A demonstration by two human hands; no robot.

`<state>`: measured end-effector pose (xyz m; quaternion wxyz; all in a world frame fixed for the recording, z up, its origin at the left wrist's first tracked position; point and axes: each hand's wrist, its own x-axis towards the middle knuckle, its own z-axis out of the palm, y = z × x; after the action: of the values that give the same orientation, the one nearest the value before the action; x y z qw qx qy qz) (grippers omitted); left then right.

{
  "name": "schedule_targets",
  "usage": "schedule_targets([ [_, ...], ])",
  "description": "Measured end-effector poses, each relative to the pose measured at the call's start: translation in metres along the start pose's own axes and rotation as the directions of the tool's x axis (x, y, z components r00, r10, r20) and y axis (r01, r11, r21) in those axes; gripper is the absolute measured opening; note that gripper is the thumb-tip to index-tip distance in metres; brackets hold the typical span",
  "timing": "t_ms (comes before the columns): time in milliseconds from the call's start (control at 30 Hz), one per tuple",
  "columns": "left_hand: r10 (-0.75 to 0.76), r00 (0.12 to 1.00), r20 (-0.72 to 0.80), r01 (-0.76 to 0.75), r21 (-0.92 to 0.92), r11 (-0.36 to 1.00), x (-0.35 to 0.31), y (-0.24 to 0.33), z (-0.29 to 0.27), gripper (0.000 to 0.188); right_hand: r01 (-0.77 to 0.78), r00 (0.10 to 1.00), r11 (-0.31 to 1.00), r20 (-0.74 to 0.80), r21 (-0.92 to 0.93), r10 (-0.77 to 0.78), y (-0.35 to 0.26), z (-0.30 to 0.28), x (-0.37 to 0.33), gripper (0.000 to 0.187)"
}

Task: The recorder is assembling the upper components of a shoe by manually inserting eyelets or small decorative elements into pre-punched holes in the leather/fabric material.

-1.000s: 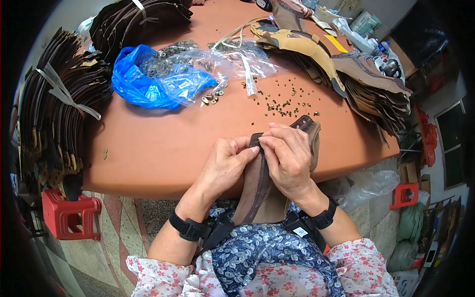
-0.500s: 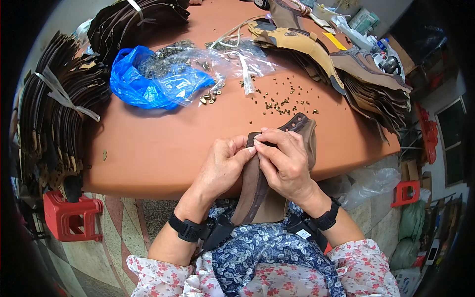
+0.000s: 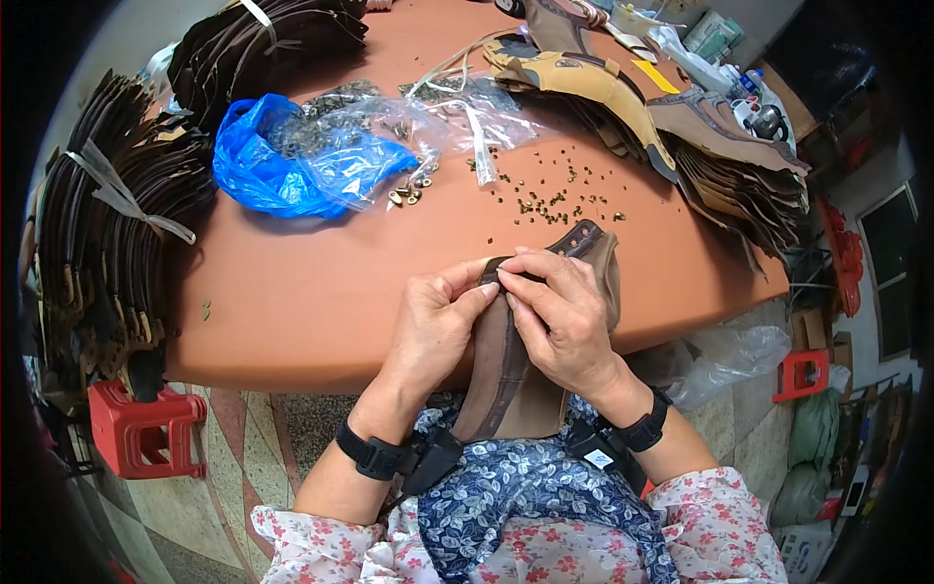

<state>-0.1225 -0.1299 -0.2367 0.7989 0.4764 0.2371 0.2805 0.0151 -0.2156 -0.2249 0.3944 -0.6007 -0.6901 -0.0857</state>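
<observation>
Your left hand (image 3: 435, 316) is clamped, thumb against forefinger, on the far left end of a curved brown leather-like piece with a dark strip down its length (image 3: 494, 365). Your right hand (image 3: 569, 311) meets it there, thumb and forefinger together at the dark edge just right of the left thumb; whether anything tiny sits between those fingertips cannot be told.

The piece lies between your hands and below them, its long axis running near to far, from your lap up past the near edge of the broad orange-brown table (image 3: 292, 292). At that far left end both hands are about equally close; the other far end, a dark band pierced with a row of holes (image 3: 580, 238), stands beyond the right hand, nearer to it than to the left.

Farther out, small brass-coloured metal bits (image 3: 550, 206) lie scattered beyond your right hand, apart from it. Far left of them rests a crumpled blue plastic bag (image 3: 248, 175). Tied dark-brown layered pieces (image 3: 146, 229) stack at the left side, and loose brown layered pieces (image 3: 730, 200) at the far right.
</observation>
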Motion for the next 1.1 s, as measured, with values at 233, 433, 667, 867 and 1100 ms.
schedule_targets([
  [233, 0.02, 1.0, 0.018, -0.021, 0.075, 0.997, 0.0, 0.002, -0.002, 0.028, -0.042, 0.995, 0.999, 0.09, 0.026, 0.039, 0.0, -0.006, 0.002, 0.023],
  [433, 0.012, 1.0, 0.005, -0.012, 0.066, 0.998, -0.001, 0.002, -0.002, 0.028, -0.057, 0.993, 0.997, 0.102, 0.052, 0.052, 0.002, -0.007, 0.004, 0.019],
  [667, -0.056, 0.998, -0.005, 0.056, -0.079, 0.995, -0.001, 0.005, -0.007, 0.012, -0.178, 0.984, 0.976, 0.054, 0.126, 0.172, 0.002, -0.005, 0.005, 0.01],
  [867, -0.061, 0.998, 0.001, 0.061, -0.064, 0.996, 0.002, 0.004, -0.011, 0.011, -0.156, 0.988, 0.986, 0.01, 0.05, 0.156, 0.003, 0.0, 0.011, 0.007],
  [1100, -0.093, 0.995, -0.022, 0.092, -0.052, 0.994, 0.003, 0.009, -0.007, 0.011, -0.116, 0.993, 0.993, -0.036, 0.008, 0.116, 0.004, 0.005, 0.01, 0.011],
])
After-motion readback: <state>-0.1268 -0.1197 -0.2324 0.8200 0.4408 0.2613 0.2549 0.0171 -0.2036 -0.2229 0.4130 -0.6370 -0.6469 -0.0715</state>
